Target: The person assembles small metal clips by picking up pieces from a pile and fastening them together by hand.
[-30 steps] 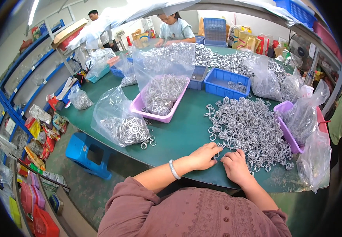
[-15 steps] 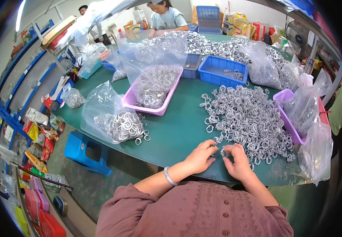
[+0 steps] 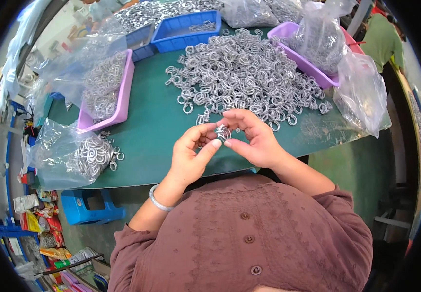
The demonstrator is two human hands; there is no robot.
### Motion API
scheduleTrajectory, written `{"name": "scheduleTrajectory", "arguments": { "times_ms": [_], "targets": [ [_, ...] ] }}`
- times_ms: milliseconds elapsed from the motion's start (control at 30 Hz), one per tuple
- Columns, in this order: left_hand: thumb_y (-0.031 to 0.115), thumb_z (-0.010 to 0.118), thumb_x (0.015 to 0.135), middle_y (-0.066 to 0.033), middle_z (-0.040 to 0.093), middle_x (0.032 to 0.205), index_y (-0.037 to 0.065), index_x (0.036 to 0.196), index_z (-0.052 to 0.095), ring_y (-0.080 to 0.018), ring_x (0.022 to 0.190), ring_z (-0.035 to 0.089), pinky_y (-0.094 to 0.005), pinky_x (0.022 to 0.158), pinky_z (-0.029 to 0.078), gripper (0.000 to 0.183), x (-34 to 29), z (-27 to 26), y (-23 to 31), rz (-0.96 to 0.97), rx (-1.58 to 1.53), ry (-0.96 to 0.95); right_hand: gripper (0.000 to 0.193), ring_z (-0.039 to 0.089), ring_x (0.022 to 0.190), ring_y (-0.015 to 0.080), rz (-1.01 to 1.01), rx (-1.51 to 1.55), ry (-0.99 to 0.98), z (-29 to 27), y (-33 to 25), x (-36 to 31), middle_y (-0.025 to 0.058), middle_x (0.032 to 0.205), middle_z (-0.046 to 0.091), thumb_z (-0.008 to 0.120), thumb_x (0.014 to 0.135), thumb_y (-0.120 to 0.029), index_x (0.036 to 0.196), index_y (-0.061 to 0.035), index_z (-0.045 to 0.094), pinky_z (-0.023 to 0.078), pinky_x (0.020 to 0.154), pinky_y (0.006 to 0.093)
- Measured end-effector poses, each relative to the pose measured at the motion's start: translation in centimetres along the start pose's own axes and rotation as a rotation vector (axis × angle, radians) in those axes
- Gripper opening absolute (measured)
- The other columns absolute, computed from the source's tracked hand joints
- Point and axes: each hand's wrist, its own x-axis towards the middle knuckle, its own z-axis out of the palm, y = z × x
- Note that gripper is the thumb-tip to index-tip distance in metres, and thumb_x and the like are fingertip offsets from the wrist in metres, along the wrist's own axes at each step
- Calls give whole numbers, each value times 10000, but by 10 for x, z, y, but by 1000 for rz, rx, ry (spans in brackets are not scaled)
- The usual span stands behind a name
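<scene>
My left hand point(image 3: 192, 149) and my right hand point(image 3: 255, 138) meet in front of me at the near side of the table. Between their fingertips is a small cluster of silver metal rings point(image 3: 223, 132), pinched from both sides; the fingers partly hide how many there are. Just beyond my hands a big heap of similar silver rings point(image 3: 249, 73) is spread over the green tabletop point(image 3: 152, 141). A few loose ones lie along its near edge, close to my right fingers.
On the left stand a pink tub point(image 3: 123, 104) of rings and a clear plastic bag point(image 3: 55, 160) with more rings spilling out. Blue trays point(image 3: 164, 41) sit behind the heap. A purple tub point(image 3: 312, 68) and another bag point(image 3: 363, 92) are at right; a blue stool point(image 3: 81, 216) stands below left.
My view has tipped down and swung right. My hands have come together from the near edge of the heap, and the rings are now held between both.
</scene>
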Motion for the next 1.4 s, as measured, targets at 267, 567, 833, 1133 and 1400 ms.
{"name": "scheduleTrajectory", "arguments": {
  "times_ms": [267,567,833,1133,1400],
  "targets": [
    [66,566,828,-33,574,843,-11,967,538,-90,757,543,-224,699,456,161,0,5,7,-205,-257,-41,450,575,809,170,-126,-302,1,-1,-10,-4,96,959,575,646,699,-3,1118,-19,482,469,732,278],
    [150,527,866,-42,604,804,15,959,573,-106,688,565,-236,628,473,170,13,0,2,-494,-563,-63,362,537,855,128,84,-146,-8,-9,3,-3,65,974,561,606,765,6,1107,9,485,436,781,267],
    [132,497,877,-56,608,824,4,1014,568,-117,701,569,-241,647,477,201,24,-6,-8,-522,-581,-78,270,533,850,101,245,-10,4,-14,13,4,46,933,568,587,795,-14,1056,12,522,444,763,247],
    [139,473,879,-63,607,860,-14,1042,556,-127,725,562,-261,667,471,239,28,-8,-13,-479,-543,14,233,526,692,52,232,-66,34,-12,11,13,13,808,584,593,773,-21,1002,-5,556,438,616,196],
    [144,472,882,-57,600,851,-10,1043,555,-124,724,559,-256,664,471,238,31,-10,-15,-504,-577,-16,251,516,678,40,255,-27,69,-10,15,12,10,789,575,600,788,-35,1028,-7,533,423,584,176]
  ]
}}
